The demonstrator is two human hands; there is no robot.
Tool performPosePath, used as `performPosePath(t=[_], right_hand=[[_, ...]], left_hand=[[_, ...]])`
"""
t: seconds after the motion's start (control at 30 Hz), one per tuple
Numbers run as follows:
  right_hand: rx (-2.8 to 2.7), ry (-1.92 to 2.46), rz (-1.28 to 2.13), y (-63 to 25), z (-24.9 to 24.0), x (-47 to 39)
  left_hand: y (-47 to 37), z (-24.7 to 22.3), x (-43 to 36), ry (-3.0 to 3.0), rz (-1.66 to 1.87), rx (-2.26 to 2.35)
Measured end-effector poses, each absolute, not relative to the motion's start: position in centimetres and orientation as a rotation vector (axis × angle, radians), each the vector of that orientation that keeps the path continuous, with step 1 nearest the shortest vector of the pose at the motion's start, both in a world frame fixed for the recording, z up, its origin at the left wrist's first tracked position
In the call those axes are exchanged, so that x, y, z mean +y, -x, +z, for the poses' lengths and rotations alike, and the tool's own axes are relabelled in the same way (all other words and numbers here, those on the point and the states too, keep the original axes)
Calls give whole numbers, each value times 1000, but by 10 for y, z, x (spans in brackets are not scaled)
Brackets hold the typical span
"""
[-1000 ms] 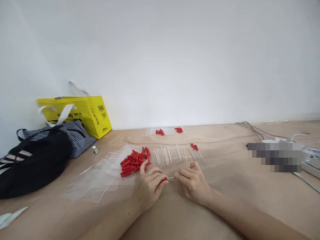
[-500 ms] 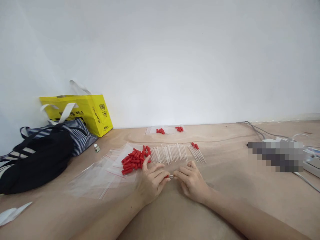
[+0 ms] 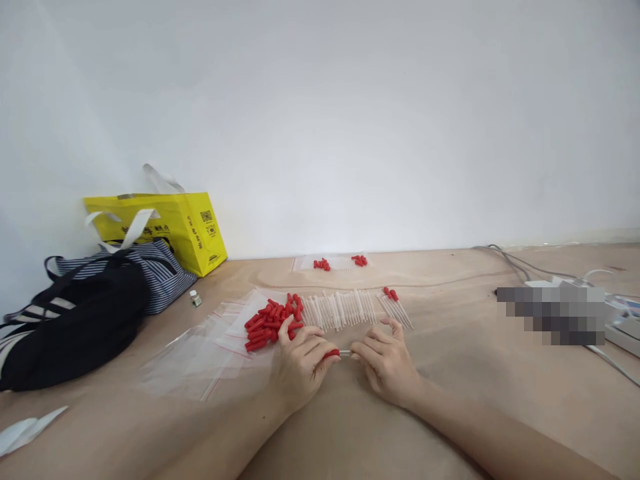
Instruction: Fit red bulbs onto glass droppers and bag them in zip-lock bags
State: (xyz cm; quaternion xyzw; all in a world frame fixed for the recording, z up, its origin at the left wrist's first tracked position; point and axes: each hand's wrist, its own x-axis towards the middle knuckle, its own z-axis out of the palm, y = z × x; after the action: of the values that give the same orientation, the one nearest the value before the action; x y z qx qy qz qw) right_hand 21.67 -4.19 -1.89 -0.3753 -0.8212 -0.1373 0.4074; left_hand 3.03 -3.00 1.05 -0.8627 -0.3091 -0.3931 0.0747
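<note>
My left hand (image 3: 300, 365) pinches a red rubber dropper bulb (image 3: 331, 354) between thumb and fingers. A thin clear dropper tube (image 3: 345, 353) runs from the bulb across to my right hand (image 3: 387, 360), whose fingertips are closed on its other end. How far the tube sits inside the bulb is hidden by my fingers. Beyond my left hand lies a pile of red bulbs (image 3: 263, 327) on clear plastic bags. A row of loose clear tubes (image 3: 340, 310) is laid out just past both hands. To its right lie several more tubes (image 3: 397, 311), two of them topped with red bulbs.
Clear zip bags (image 3: 185, 357) spread over the wooden table at left. Behind them stand a small bottle (image 3: 195, 299), a black bag (image 3: 95, 327), a striped bag and a yellow bag (image 3: 200, 233). Bagged red bulbs (image 3: 322, 265) lie near the wall. Cables (image 3: 510, 257) and a blurred-out object are at right.
My hands are slightly farther apart, with more of the red bulb and the tube showing between them. My right index finger has lifted a little. The view has shifted slightly.
</note>
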Motion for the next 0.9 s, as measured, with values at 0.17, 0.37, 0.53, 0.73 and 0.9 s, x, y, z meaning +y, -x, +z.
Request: performPosePath(t=[0.17,0.37,0.53,0.73,0.9], right_hand=[[-2081,906,-240,-217,-17,-45],[-2158,912,-224,-218,-11,-45],[-2199,995,-348,-224,-6,-36],[-1781,1710,-420,-262,-7,-5],[-1648,2088,-276,-282,-11,12]], left_hand=[[-35,9,-36,2583,-1264,-877],[-34,8,-33,2597,-1239,-852],[-26,13,-28,2538,-1081,-979],[-15,9,-17,2407,-964,-1235],[-15,5,-15,2442,-969,-1267]])
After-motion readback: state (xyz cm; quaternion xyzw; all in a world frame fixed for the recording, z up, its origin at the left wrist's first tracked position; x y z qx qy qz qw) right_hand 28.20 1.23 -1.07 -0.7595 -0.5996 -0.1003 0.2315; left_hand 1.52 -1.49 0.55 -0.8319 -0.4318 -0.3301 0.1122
